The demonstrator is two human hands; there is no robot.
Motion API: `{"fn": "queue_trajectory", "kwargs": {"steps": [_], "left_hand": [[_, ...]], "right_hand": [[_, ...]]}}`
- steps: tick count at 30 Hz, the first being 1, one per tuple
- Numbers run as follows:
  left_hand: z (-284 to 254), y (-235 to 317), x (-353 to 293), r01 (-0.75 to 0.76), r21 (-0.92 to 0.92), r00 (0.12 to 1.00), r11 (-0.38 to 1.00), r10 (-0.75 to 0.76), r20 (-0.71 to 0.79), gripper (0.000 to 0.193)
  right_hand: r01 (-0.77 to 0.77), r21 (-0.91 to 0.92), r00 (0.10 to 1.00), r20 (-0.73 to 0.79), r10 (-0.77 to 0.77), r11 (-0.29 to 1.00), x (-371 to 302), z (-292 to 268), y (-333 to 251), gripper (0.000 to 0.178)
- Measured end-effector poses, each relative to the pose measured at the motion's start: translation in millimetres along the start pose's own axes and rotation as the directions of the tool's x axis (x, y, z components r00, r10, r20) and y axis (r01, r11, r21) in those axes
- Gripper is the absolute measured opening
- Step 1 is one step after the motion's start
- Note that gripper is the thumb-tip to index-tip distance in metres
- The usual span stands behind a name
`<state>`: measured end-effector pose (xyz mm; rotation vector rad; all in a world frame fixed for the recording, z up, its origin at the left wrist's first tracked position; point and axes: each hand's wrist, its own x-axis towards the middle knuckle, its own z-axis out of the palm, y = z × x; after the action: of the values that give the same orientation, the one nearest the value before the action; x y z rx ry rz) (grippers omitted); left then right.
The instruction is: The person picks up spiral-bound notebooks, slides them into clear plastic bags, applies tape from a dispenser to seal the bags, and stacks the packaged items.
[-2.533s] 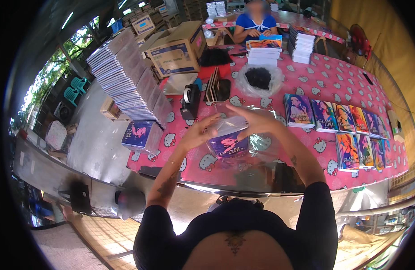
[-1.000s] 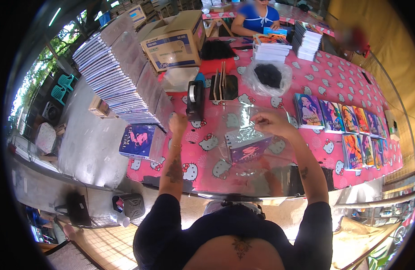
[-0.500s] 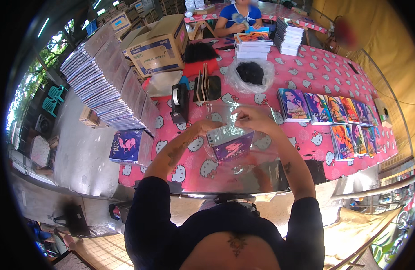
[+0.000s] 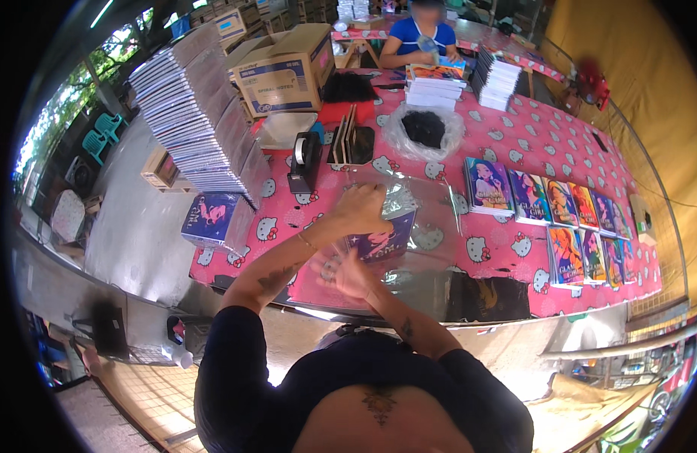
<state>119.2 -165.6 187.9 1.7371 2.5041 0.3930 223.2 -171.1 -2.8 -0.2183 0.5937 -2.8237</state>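
Note:
A purple-covered notebook bundle (image 4: 381,243), with a girl on its front, rests on the table before me inside clear plastic wrap (image 4: 431,226). At its upper left my left hand (image 4: 359,208) is closed, fingers curled over the wrap's top edge; the fingertips are partly hidden. Below the bundle's left side my right hand (image 4: 344,275) is open, with spread fingers against or close to the plastic. A black tape dispenser (image 4: 305,162) with a roll of tape stands just beyond my left hand.
At left rises a tall stack of wrapped spiral notebooks (image 4: 194,124). Behind stands a cardboard box (image 4: 280,75). A plastic bag with black contents (image 4: 422,130) lies ahead; colorful notebooks (image 4: 488,185) are laid out at right. Across the table a person (image 4: 422,39) handles notebooks.
My right hand has come from the bundle's top right down to its lower left and opened. My left hand has moved over the bundle's top. The view has shifted slightly.

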Motion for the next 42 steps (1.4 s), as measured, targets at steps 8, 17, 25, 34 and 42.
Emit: {"fn": "queue_trajectory", "kwargs": {"steps": [8, 17, 25, 34, 42], "left_hand": [[81, -42, -109, -0.149, -0.984, 0.902, 0.102, -0.393, -0.178, 0.071], [-2, -25, -58, -0.018, -0.75, 0.88, 0.661, -0.345, -0.326, 0.041], [31, -231, -36, 0.391, -0.628, 0.574, 0.673, -0.711, -0.406, 0.036], [111, -267, -15, -0.144, -0.989, 0.616, -0.029, -0.785, -0.067, 0.011], [35, -231, -54, 0.286, -0.553, 0.86, 0.783, -0.464, -0.212, 0.013]], "right_hand": [[0.164, -0.438, 0.834, -0.417, -0.362, 0.884, -67, 32, -121, 0.079], [0.026, -0.931, 0.857, -0.167, -0.487, 0.364, -69, 93, -216, 0.04], [-0.015, -0.83, 0.752, 0.357, -0.553, -0.557, -33, 220, -170, 0.028], [-0.218, -0.655, 0.844, 0.246, -0.477, -0.724, -9, 210, -147, 0.016], [-0.228, -0.64, 0.883, 0.18, -0.433, -0.733, 3, 216, -142, 0.042]]}}
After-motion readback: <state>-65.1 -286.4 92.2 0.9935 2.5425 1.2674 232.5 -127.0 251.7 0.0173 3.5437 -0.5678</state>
